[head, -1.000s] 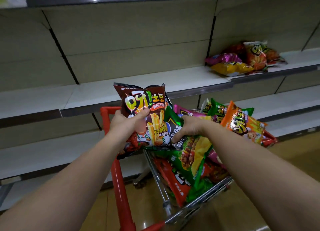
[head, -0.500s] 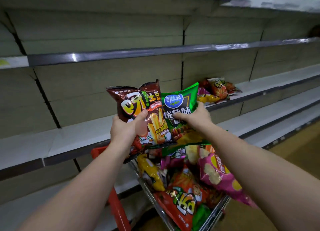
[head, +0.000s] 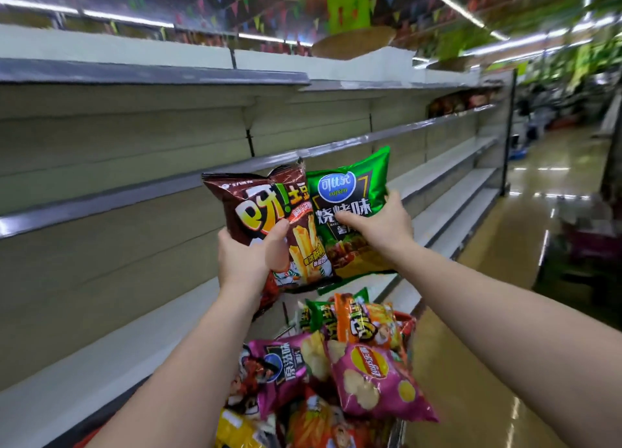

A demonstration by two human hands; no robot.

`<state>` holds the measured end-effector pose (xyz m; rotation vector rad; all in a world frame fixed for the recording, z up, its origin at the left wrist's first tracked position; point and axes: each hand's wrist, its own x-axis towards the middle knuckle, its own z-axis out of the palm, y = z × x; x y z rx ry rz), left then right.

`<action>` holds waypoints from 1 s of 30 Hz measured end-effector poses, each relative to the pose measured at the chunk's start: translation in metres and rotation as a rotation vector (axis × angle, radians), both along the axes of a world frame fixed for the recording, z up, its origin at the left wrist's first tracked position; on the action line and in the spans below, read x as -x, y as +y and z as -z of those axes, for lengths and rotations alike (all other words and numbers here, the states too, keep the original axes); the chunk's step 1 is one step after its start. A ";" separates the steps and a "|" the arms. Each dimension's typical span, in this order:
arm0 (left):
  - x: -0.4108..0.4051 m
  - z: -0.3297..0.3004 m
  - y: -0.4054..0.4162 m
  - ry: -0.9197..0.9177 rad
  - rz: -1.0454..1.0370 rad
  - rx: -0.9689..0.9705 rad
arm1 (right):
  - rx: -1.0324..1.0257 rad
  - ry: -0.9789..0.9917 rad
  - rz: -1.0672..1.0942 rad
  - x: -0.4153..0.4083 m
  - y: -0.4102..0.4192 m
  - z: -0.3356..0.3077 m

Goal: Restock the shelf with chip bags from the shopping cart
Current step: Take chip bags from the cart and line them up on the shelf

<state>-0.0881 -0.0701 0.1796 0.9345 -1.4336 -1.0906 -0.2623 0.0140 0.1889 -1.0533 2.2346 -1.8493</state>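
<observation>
1. Our left hand (head: 250, 257) grips the brown fries bag (head: 269, 225), thumb across its front, fingers hidden behind it. The bag is upright, raised off the cart.
2. Our right hand (head: 382, 227) grips the green chip bag (head: 350, 212), thumb on the front face, fingers curled round its right edge. It is also upright.
3. The two bags sit side by side, brown to the left of green. Their inner edges overlap, with the brown one in front.
4. Both bags are in the air in front of the shelf (head: 134, 195), roughly level with its grey middle ledge. Neither touches a ledge.
5. Below both hands, the shopping cart (head: 395, 429) holds the rest of the stock: a pink chip bag (head: 377, 380) under our right forearm, an orange bag (head: 367, 323) just behind it, a magenta bag (head: 279, 370) to the left of the pink one, and a yellow bag (head: 235, 430) nearest us at the bottom edge.
6. Only a bit of metal rim shows on the cart. The bags are piled loosely and overlap.
7. Far beyond our right hand, some dark bags (head: 461, 102) lie on an upper ledge, too blurred to identify.
8. Right of our right arm, a glossy aisle floor (head: 538, 212) runs off into the distance.
</observation>
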 end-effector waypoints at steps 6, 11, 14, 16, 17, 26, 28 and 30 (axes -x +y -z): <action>0.077 -0.015 0.019 -0.003 0.120 0.020 | 0.045 0.004 0.111 0.063 0.040 -0.012; 0.160 -0.022 0.041 -0.029 0.215 0.051 | 0.060 0.002 0.189 0.140 0.074 -0.014; 0.218 -0.026 0.058 -0.027 0.275 0.083 | 0.083 0.005 0.211 0.195 0.093 -0.017; 0.259 -0.030 0.067 -0.010 0.281 0.081 | 0.097 0.009 0.228 0.234 0.103 -0.021; 0.280 -0.032 0.071 -0.003 0.277 0.082 | 0.105 0.011 0.238 0.253 0.108 -0.023; 0.432 -0.038 0.090 -0.041 0.336 0.133 | 0.112 0.001 0.298 0.401 0.134 -0.024; 0.459 -0.038 0.092 -0.046 0.350 0.135 | 0.118 -0.010 0.313 0.427 0.134 -0.021; 0.487 -0.037 0.088 -0.046 0.375 0.124 | 0.127 -0.018 0.332 0.453 0.132 -0.018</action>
